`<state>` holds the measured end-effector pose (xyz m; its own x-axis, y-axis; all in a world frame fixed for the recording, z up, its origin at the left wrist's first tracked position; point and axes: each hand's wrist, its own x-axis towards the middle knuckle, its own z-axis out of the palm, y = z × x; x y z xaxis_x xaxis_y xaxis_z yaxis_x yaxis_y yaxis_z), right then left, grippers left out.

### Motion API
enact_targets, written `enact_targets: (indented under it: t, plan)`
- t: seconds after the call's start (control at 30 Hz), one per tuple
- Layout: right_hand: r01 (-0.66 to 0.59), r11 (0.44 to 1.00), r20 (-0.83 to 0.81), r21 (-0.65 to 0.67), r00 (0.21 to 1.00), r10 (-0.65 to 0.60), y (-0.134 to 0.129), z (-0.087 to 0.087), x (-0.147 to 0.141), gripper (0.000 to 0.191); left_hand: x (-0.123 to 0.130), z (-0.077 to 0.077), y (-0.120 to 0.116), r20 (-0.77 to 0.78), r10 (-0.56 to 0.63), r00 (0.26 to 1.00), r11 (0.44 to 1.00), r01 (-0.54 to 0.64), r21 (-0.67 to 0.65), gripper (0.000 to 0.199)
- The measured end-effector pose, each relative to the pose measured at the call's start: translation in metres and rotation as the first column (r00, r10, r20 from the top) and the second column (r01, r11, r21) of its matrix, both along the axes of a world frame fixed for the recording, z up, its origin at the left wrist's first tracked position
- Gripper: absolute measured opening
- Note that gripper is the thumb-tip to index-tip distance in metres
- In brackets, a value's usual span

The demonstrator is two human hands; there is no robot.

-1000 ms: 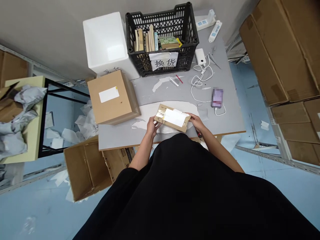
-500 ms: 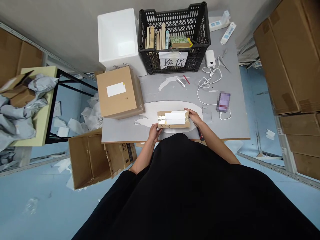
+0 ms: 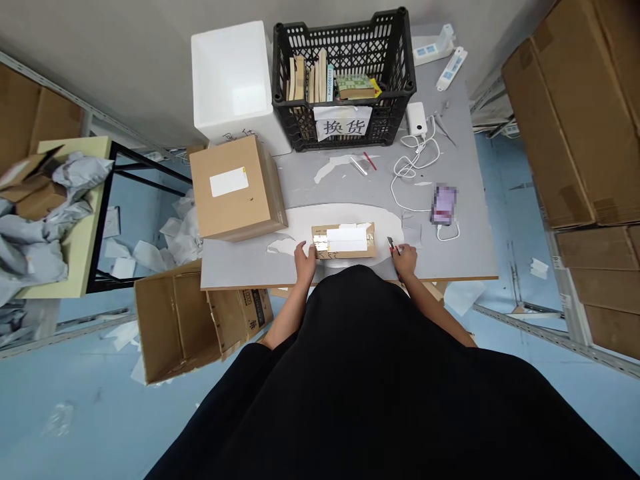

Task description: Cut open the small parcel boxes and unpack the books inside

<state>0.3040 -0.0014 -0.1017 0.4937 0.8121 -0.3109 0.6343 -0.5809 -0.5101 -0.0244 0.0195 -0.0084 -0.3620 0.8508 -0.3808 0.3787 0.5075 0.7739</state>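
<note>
A small cardboard package (image 3: 343, 241) with tape and a white label lies flat on the grey table (image 3: 465, 253), on a white patch. My left hand (image 3: 305, 261) grips the package's near left corner. My right hand (image 3: 406, 260) sits to the right of the package, apart from it, and holds a small utility knife (image 3: 393, 245) with a red handle. The knife's blade points up and to the left, towards the package.
A large cardboard box (image 3: 233, 190) stands left of the package. Behind are a white foam box (image 3: 230, 80) and a black plastic crate (image 3: 345, 80) of books. On the right lie a power bank (image 3: 416, 119), white cables (image 3: 415, 167) and a phone (image 3: 444, 205).
The package went from tilted in both hands to lying level on the table. My right hand let go of it, moved right and now holds the knife.
</note>
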Motion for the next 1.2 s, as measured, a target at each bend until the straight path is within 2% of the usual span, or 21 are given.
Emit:
enact_targets:
  t: [0.03, 0.1, 0.2, 0.3, 0.4, 0.47, 0.57, 0.67, 0.8, 0.9, 1.0, 1.2]
  plan:
    - [0.001, 0.999, 0.045, -0.05, 0.999, 0.001, -0.007, -0.001, 0.003, 0.04, 0.004, 0.004, 0.003, -0.123, -0.081, 0.989, 0.994, 0.09, 0.068, 0.049]
    - [-0.027, 0.989, 0.082, -0.143, 0.996, 0.039, -0.017, -0.003, 0.005, 0.043, 0.015, 0.014, 0.009, -0.336, -0.258, 0.906, 0.938, 0.318, 0.14, 0.059]
    - [-0.074, 0.976, 0.108, -0.205, 0.989, 0.097, -0.021, -0.004, 0.002, 0.04, 0.035, 0.028, 0.017, -0.514, -0.495, 0.701, 0.798, 0.6, 0.049, 0.075]
    - [-0.052, 0.973, 0.102, -0.224, 0.992, 0.076, -0.019, -0.004, -0.002, 0.039, 0.056, 0.038, 0.026, -0.557, -0.641, 0.527, 0.7, 0.699, -0.144, 0.091]
    - [-0.085, 0.977, -0.014, -0.194, 0.996, 0.084, -0.022, -0.003, -0.003, 0.037, 0.069, 0.042, 0.034, -0.534, -0.723, 0.439, 0.642, 0.712, -0.285, 0.098]
    - [-0.106, 0.988, -0.083, -0.114, 0.992, 0.096, -0.025, -0.001, -0.002, 0.035, 0.071, 0.042, 0.037, -0.511, -0.754, 0.412, 0.614, 0.718, -0.328, 0.099]
    - [-0.055, 0.998, -0.226, 0.025, 0.972, 0.06, -0.024, 0.008, -0.002, 0.042, 0.07, 0.041, 0.038, -0.5, -0.772, 0.392, 0.594, 0.725, -0.348, 0.099]
    - [-0.03, 0.994, -0.445, 0.101, 0.893, 0.072, -0.014, 0.024, -0.002, 0.052, 0.069, 0.039, 0.037, -0.509, -0.771, 0.384, 0.591, 0.729, -0.345, 0.1]
    - [-0.111, 0.985, -0.619, 0.132, 0.767, 0.17, 0.004, 0.053, -0.002, 0.061, 0.069, 0.039, 0.035, -0.51, -0.774, 0.377, 0.587, 0.729, -0.353, 0.102]
    - [-0.19, 0.969, -0.645, 0.159, 0.723, 0.248, 0.012, 0.073, -0.001, 0.067, 0.07, 0.04, 0.034, -0.515, -0.771, 0.375, 0.59, 0.726, -0.355, 0.104]
    - [-0.245, 0.956, -0.636, 0.162, 0.715, 0.291, 0.012, 0.086, 0.001, 0.067, 0.07, 0.04, 0.034, -0.515, -0.769, 0.378, 0.592, 0.724, -0.354, 0.105]
    - [-0.275, 0.953, -0.643, 0.127, 0.708, 0.29, 0.009, 0.096, 0.003, 0.066, 0.07, 0.04, 0.035, -0.509, -0.772, 0.38, 0.589, 0.728, -0.351, 0.106]
